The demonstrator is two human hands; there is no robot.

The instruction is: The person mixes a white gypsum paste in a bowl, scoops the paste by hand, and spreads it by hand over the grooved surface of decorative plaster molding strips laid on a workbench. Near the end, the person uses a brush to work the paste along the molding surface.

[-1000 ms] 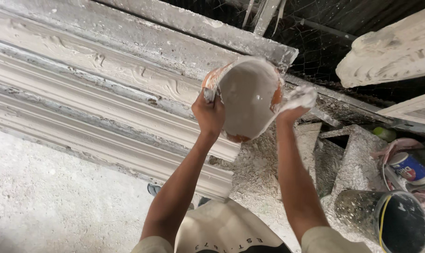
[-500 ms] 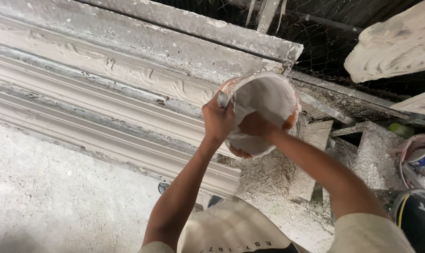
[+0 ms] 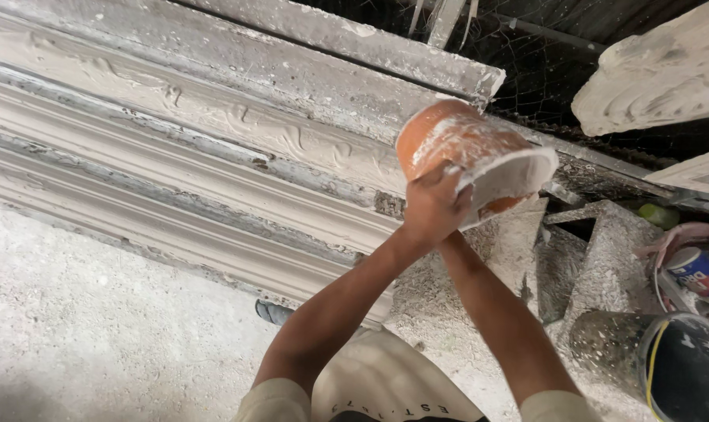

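Tipping stage, by the look: left hand gripping plaster-smeared orange rubber bowl, tilted above long white plaster cornice mould. Right hand hidden behind; grip unclear. Next: probably steady tilting.

Even, soft light; dark upper right.

One orange bowl, two hands, one black bucket, one can.
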